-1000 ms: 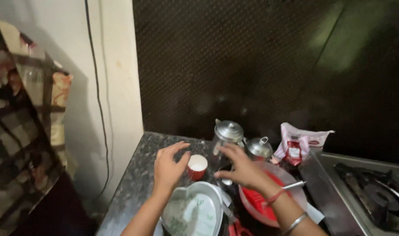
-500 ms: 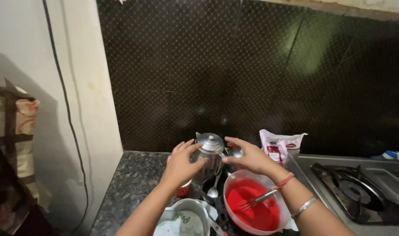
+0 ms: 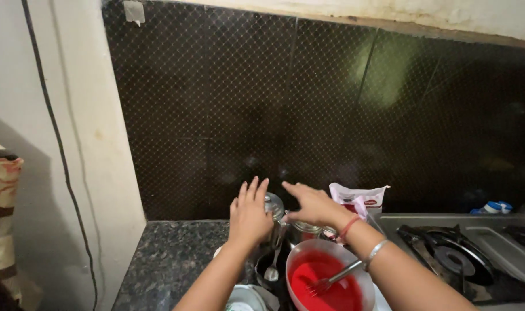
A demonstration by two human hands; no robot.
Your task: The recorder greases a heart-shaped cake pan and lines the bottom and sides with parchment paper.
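Upright, steel canister (image 3: 274, 216) between left hand (image 3: 250, 216) and right hand (image 3: 314, 206) (fingers spread, flat); steel bowl (image 3: 363, 276) holds red batter (image 3: 323, 285), fork (image 3: 334, 279) slanting rightward.

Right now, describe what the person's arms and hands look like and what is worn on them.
Both forearms are bare, with no sleeves in view. The left hand carries no ring or band that shows. The right hand has a red thread band around the wrist, and a slim silver bangle sits further up the forearm. No gloves on either hand.
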